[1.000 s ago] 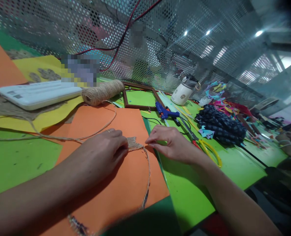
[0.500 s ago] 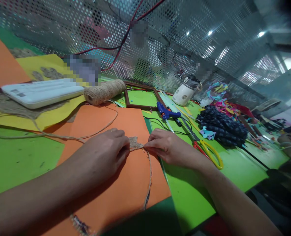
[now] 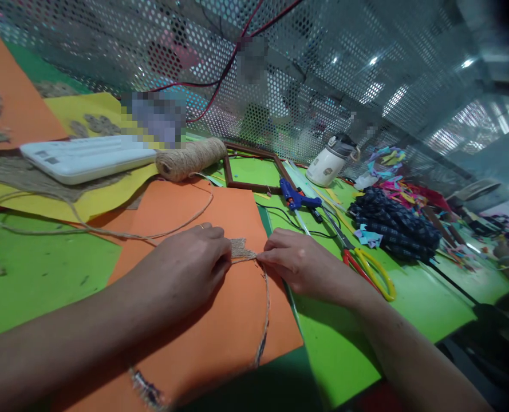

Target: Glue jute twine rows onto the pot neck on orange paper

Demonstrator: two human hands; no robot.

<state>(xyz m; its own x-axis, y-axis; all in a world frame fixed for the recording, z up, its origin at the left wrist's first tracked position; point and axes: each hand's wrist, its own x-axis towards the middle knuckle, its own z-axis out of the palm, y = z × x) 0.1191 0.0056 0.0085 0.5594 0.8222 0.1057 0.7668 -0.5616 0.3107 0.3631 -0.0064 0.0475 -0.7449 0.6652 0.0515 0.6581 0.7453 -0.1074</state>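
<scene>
On an orange sheet [image 3: 185, 337] lies a small flat piece of twine rows [image 3: 239, 249], side by side. My left hand [image 3: 194, 257] presses down over its left end, fingers curled together; the part beneath is hidden. At its right tip, my right hand [image 3: 295, 260] pinches the twine between thumb and fingers. From that tip a loose length of twine [image 3: 267, 306] curves down the sheet toward me. Another strand [image 3: 189, 220] runs from my left hand's side up toward the twine roll [image 3: 192, 159].
Behind stand a brown frame [image 3: 254, 186] and a white bottle [image 3: 328, 163]. A blue glue gun [image 3: 297, 197], yellow-and-red scissors [image 3: 372, 274] and a dark folded umbrella [image 3: 395, 226] lie to the right. A white flat device [image 3: 91, 160] rests on yellow paper [image 3: 103, 209] at left.
My right thumb and fingers have closed in on the twine at the piece's tip. My left hand stays on the piece. The whole view has shifted slightly.
</scene>
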